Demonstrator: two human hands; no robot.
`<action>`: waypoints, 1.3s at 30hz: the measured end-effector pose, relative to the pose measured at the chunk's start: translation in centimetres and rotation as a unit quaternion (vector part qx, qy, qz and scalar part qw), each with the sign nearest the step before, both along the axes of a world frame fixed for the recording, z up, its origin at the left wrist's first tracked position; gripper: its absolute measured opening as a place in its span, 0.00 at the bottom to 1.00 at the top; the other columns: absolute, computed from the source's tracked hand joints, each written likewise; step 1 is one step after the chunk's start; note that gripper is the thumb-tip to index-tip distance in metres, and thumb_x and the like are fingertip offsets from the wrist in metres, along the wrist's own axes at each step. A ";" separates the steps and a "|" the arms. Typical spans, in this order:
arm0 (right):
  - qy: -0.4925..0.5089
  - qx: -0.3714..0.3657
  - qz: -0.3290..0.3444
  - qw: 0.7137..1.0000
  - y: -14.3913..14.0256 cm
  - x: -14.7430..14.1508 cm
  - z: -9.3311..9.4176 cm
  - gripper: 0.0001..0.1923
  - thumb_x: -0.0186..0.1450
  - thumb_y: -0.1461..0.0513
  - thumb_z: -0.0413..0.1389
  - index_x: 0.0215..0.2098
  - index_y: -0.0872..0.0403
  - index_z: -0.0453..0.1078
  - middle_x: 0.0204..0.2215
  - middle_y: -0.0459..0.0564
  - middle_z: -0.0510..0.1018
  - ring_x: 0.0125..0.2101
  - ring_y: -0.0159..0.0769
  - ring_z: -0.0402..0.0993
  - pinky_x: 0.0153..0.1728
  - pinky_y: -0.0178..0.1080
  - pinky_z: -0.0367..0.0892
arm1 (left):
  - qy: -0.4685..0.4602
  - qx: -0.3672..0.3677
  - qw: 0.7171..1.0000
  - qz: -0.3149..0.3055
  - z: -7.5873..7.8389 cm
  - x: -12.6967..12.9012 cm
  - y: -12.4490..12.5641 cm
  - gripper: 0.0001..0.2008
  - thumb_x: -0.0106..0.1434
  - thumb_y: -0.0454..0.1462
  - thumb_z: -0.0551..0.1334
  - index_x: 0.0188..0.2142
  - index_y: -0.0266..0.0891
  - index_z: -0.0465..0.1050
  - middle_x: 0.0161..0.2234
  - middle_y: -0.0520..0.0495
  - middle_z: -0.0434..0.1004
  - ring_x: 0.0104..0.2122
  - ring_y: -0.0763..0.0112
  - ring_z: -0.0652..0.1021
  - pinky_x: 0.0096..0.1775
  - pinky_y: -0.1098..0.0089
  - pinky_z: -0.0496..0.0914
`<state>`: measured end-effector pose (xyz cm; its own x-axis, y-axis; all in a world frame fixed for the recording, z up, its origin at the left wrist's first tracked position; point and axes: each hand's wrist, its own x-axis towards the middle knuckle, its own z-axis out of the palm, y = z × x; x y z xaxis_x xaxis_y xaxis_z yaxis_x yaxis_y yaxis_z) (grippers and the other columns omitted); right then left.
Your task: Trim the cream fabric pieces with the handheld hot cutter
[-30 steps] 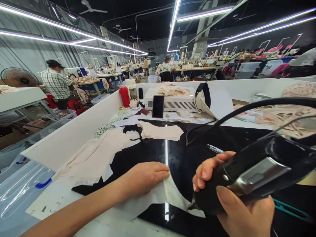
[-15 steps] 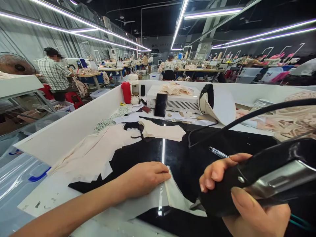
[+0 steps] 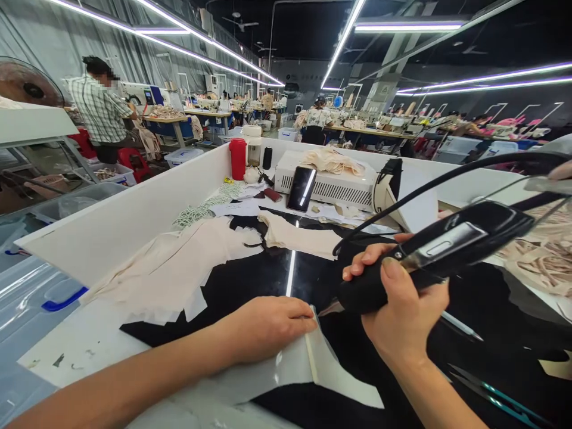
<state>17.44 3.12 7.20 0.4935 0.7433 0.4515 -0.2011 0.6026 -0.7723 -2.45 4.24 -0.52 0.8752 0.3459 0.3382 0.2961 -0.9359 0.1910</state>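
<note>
The right hand (image 3: 404,310) is closed around the black handle of a corded cutting tool (image 3: 429,253), and its metal tip is held just above the edge of a pale fabric piece (image 3: 322,372) on the dark glossy worktable (image 3: 482,310). The left hand (image 3: 268,325) is laid flat and open on the same fabric piece, so that it is pressed to the table beside the tip. The step in hand is judged to be the trimming of this edge; for the next move the tip must probably be lowered to the fabric and guided along the edge, while the fabric is kept firmly in place. Farther away, a heap of cut cream fabric (image 3: 179,274) is seen at the left, and a phone (image 3: 301,188) is leaned against a white machine (image 3: 328,182).
</note>
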 end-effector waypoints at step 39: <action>-0.016 -0.005 0.009 1.000 -1.5 -0.2 -0.8 0.19 0.63 0.59 0.73 0.48 0.46 0.72 0.29 0.39 0.79 0.25 0.34 0.76 0.26 0.39 0.76 | -0.009 0.001 1.000 -0.009 -0.4 -0.5 0.3 0.17 0.80 0.29 0.57 0.61 0.39 0.78 0.63 0.39 0.82 0.58 0.61 0.85 0.58 0.65 0.81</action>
<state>17.21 1.58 6.43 0.4660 0.7564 0.4590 -0.1860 0.5910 -0.7850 -2.92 4.56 -0.87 0.8748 0.3297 0.3550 0.2760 -0.9414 0.1941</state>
